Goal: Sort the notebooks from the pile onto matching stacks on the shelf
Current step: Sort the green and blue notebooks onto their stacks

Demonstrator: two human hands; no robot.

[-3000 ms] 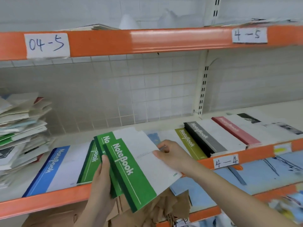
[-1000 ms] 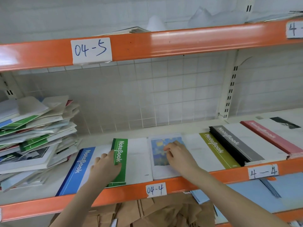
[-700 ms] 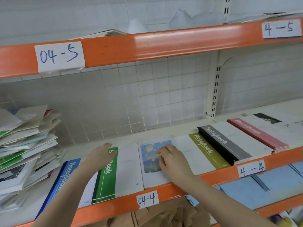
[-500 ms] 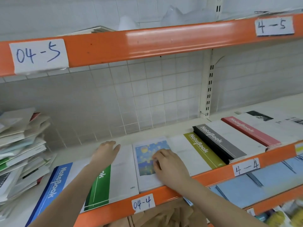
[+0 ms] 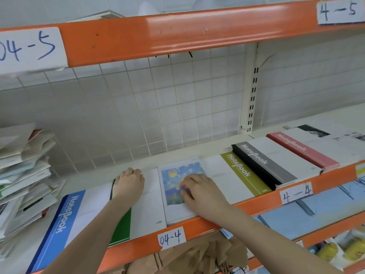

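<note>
On the middle shelf [image 5: 197, 226] your left hand [image 5: 129, 182] rests on the green notebook stack [image 5: 138, 214], its fingers curled over the far edge. Your right hand [image 5: 199, 191] presses bent fingers on the blue painted-cover notebook [image 5: 173, 175] just beside it. These notebooks look thin, light and bendable, with smooth covers that may slide, so take them by the long edge. The unsorted pile [image 5: 23, 175] leans at the far left. A white grid panel [image 5: 158, 105] closes the back.

both hands [image 5: 129, 182] [image 5: 199, 191] forward, palms down, fingers curled
</note>
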